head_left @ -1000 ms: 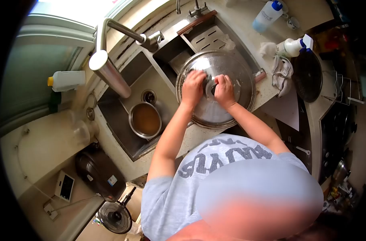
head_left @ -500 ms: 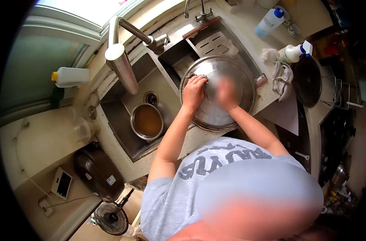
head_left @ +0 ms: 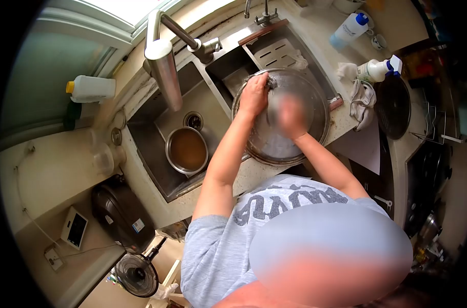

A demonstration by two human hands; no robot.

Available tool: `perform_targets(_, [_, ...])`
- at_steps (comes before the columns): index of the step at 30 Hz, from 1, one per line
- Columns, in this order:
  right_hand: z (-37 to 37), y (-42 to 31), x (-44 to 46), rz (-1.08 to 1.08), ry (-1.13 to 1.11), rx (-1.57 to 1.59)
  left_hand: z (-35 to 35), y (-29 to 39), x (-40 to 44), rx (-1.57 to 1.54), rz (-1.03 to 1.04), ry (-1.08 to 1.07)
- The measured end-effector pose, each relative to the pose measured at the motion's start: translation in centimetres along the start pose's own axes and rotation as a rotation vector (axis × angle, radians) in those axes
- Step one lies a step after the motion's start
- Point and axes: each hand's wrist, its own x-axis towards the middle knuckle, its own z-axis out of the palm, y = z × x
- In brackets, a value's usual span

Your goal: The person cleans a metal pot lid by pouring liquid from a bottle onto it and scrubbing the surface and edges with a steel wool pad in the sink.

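Note:
A large round metal lid (head_left: 274, 146) lies over the right side of the sink and the counter's front edge, its surface wet and shiny. On its far left part, my left hand (head_left: 255, 95) is closed around a dark steel wool scrubber (head_left: 271, 82), pressed against the lid near the rim. My right hand (head_left: 292, 115) rests at the lid's middle; a blur covers its fingers, so its grip and anything beneath it are hidden.
A pot of brownish liquid (head_left: 188, 150) stands in the left sink basin (head_left: 159, 174). Above that basin hangs a thick metal faucet (head_left: 164, 72). Right of the lid are a spray bottle (head_left: 374, 70), a crumpled cloth (head_left: 362, 102) and a blue-capped bottle (head_left: 349, 31).
My left hand has slid with the scrubber away from my body and slightly right, toward the lid's far rim. My right hand has stayed at the lid's middle. The view has shifted slightly.

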Motion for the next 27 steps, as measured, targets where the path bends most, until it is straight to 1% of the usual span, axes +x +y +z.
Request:
perform_targets(1, [-0.6, -1.5, 0.6, 0.0, -0.007, 0.005, -0.5, -0.5, 0.0, 0.028, -0.024, 0.001])
perform_targets(3, [-2.2, -3.9, 1.8, -0.172, -0.039, -0.128, -1.8, -3.0, -1.5, 0.04, 0.078, -0.036])
perform_targets(5, [-1.3, -2.8, 0.8, -0.178, -0.029, -0.165, -3.3, -3.0, -5.0, 0.055, 0.001, 0.018])
perform_targets(7, [-0.9, -1.8, 0.4, -0.183, -0.014, -0.195, -4.8, -2.3, -9.7, 0.081, -0.075, 0.026])
perform_targets(8, [-0.9, -1.6, 0.3, -0.206, -0.036, -0.191, -5.2, -2.0, -12.0, 0.084, -0.095, 0.002])
perform_targets(10, [-0.9, -2.2, 0.9, -0.225, -0.052, -0.185, -5.9, -0.9, -13.8, 0.068, -0.135, -0.03])
perform_targets(12, [-1.1, -2.6, 0.9, -0.228, -0.076, -0.193, -5.3, -1.4, -12.2, 0.072, -0.146, -0.011])
perform_targets(14, [-1.0, -2.4, 0.9, -0.23, -0.094, -0.206, -3.8, -2.9, -7.8, 0.095, -0.109, 0.058])
perform_targets(15, [-1.0, -2.3, 0.7, -0.231, -0.106, -0.212, -3.3, -2.4, -5.2, 0.119, -0.116, 0.036])
perform_targets(17, [-0.9, -2.1, 0.6, -0.231, -0.123, -0.222, -1.6, -2.6, -0.7, 0.161, -0.13, -0.09])
perform_targets(19, [-1.0, -2.0, 0.5, -0.223, -0.14, -0.228, -0.5, -1.9, 1.2, 0.177, -0.161, -0.129])
perform_targets(20, [-1.0, -2.1, 0.4, -0.222, -0.142, -0.228, -0.7, -1.9, 0.6, 0.173, -0.162, -0.126])
perform_targets(22, [-0.9, -2.1, 0.5, -0.227, -0.135, -0.222, -2.5, -2.1, -1.8, 0.001, -0.109, 0.019])
perform_targets(23, [-0.9, -2.0, 0.5, -0.228, -0.128, -0.221, -2.9, -3.5, -4.0, 0.012, -0.095, 0.047])
perform_targets(24, [-0.9, -2.0, 0.6, -0.231, -0.126, -0.217, -4.1, -3.4, -6.3, -0.038, -0.205, -0.002])
perform_targets(27, [-1.0, -2.1, 0.8, -0.231, -0.121, -0.211, -5.1, -1.8, -8.3, 0.017, -0.252, -0.073])
